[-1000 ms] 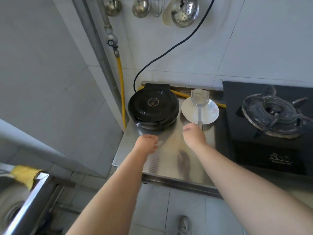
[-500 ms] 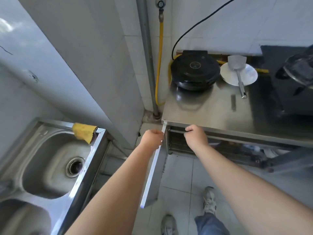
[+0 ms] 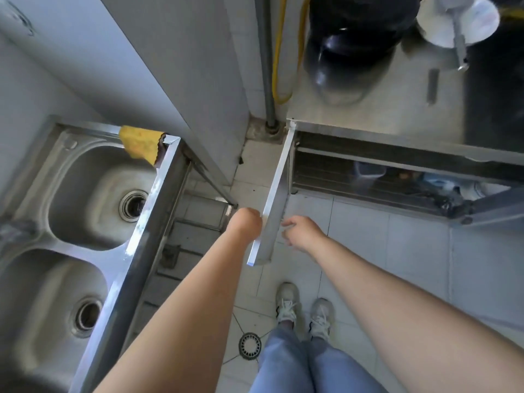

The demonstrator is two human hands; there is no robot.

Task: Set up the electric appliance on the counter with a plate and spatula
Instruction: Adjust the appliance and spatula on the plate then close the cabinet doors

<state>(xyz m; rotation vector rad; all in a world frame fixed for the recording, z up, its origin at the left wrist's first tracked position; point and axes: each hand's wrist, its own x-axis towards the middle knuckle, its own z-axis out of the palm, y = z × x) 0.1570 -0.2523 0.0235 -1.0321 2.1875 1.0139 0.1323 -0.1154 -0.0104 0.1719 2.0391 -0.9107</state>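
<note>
Now that the door (image 3: 275, 205) has swung wide, right hand (image 3: 303, 232) hangs beside it, fingers (image 3: 289, 223) loose, empty; left hand (image 3: 245, 225) at its edge, grip hidden. Appliance (image 3: 354, 29), plate (image 3: 482, 21), spatula (image 3: 458, 41) sit on worktop (image 3: 397, 89), 1 o'clock: setup looks done.

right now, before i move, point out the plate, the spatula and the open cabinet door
plate (image 3: 482, 22): head view, bare right side of its face
spatula (image 3: 460, 43): head view, midway along its handle
cabinet door (image 3: 272, 194): head view, pale top edge of the open door
</note>
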